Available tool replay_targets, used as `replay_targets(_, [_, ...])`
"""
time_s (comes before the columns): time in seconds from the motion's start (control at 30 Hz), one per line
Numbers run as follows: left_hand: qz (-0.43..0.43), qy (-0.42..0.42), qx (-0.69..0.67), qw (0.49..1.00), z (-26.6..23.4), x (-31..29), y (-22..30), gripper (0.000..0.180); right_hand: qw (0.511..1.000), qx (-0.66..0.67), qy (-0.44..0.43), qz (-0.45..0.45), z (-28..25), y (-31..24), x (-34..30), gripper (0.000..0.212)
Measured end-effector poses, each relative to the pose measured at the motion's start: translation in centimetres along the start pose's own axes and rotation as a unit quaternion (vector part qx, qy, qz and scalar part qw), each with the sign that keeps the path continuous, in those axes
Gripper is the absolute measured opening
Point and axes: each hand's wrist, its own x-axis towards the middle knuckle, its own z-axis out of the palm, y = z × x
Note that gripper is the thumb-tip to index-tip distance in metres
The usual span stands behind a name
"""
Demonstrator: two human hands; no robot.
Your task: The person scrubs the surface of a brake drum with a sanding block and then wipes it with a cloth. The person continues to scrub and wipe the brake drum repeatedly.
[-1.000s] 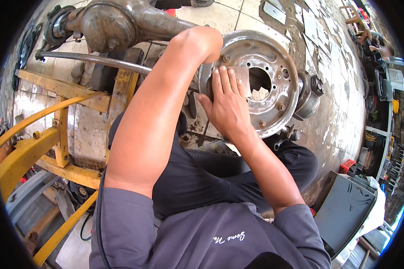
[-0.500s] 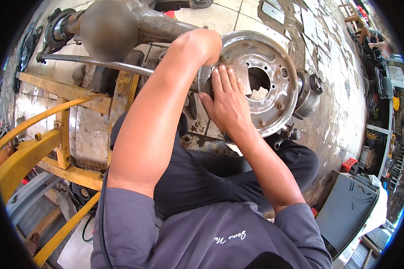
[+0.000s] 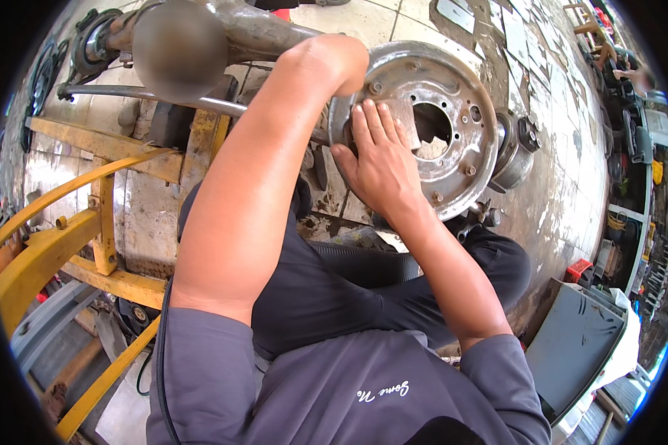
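A round metal brake backing plate (image 3: 464,78), with a large centre hole and several bolts, stands in front of me. My right hand (image 3: 384,162) lies flat on its left part, fingers stretched out. Beneath those fingers is a brownish, worn rectangular piece of sandpaper (image 3: 404,119), reaching towards the hole. My left hand (image 3: 343,65) is bent at the wrist over the plate's upper left rim. Its fingers are hidden behind the wrist and plate, so what they touch cannot be seen.
An axle housing (image 3: 263,33) and a long metal rod (image 3: 137,92) extend to the far left. A yellow metal frame (image 3: 107,141) stands at left. Right of the plate sits a round metal part (image 3: 513,152); a grey cabinet (image 3: 575,334) stands near right. Another person (image 3: 632,78) is far right.
The whole view has shifted slightly, with the plate now a little higher and to the right. My right hand stays flat on the sandpaper, and my left hand remains at the rim.
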Motion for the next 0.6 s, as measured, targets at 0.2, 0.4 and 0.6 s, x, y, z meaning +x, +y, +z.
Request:
replay_targets(0.2, [-0.008, 0.014, 0.0, 1.0, 0.3, -0.2, 0.0, 0.027, 1.0, 0.025, 0.003, -0.015, 0.0, 0.5, -0.8, 0.07])
replay_targets(0.4, [-0.02, -0.006, 0.0, 1.0, -0.4, -0.5, 0.4, 0.027, 1.0, 0.014, 0.01, -0.026, 0.0, 0.6, 0.1, 0.069])
replay_targets(0.6, [-0.014, -0.003, -0.008, 1.0, 0.1, -0.1, -0.1, 0.027, 0.999, 0.033, 0.003, -0.03, -0.6, 1.1, -0.1, 0.065])
